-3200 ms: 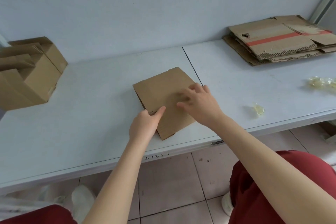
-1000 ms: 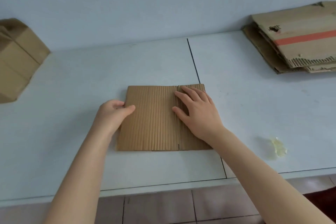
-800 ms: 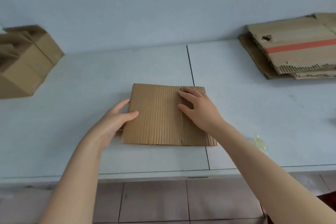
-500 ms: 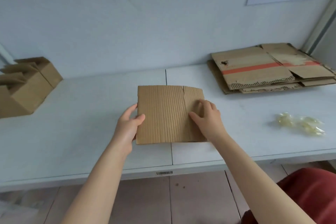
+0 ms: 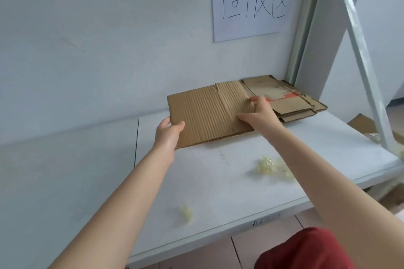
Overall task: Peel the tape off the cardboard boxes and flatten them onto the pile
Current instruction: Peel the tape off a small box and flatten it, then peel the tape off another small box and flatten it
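A flattened brown cardboard box (image 5: 203, 113) is held just above the white table (image 5: 209, 183), tilted, with its far right end over the pile of flattened boxes (image 5: 293, 102) at the back right. My left hand (image 5: 168, 133) grips its near left corner, thumb on top. My right hand (image 5: 258, 113) holds its right edge, fingers curled round it. The top sheet of the pile bears a red tape stripe.
Crumpled balls of peeled clear tape (image 5: 273, 167) lie on the table near the right front, and a smaller tape ball (image 5: 185, 213) near the front edge. A paper sign (image 5: 251, 2) hangs on the wall. A grey metal frame post (image 5: 363, 57) slants at the right.
Both hands lifted the flattened box off the middle of the table and carried it to the right, up to the pile. The view swung right, so the boxes at the left went out of sight.
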